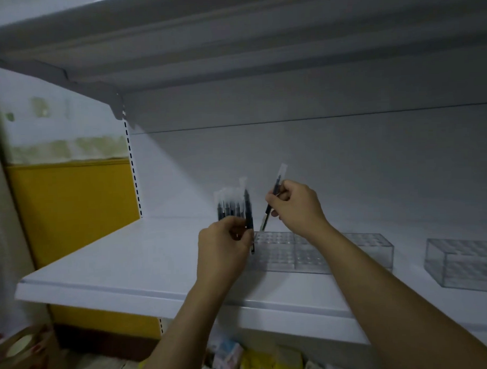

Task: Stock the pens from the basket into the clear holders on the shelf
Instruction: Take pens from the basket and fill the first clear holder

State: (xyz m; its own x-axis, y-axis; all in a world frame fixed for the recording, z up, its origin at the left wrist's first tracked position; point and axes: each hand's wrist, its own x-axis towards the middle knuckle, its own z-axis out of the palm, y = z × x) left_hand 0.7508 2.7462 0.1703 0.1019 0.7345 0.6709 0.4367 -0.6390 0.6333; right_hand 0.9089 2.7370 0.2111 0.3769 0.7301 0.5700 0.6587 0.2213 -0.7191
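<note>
My left hand grips a bundle of several dark pens in clear sleeves, held upright above the white shelf. To its right, my right hand pinches a single dark pen, tilted with its tip pointing down over the left end of a clear holder. That holder is a low box with a grid of holes on top and looks empty. A second clear holder stands further right on the same shelf. The basket is not in view.
Another shelf board hangs overhead. A yellow side panel closes the left end. Below the shelf lie boxed and packaged goods, and a paper bag sits at the lower left.
</note>
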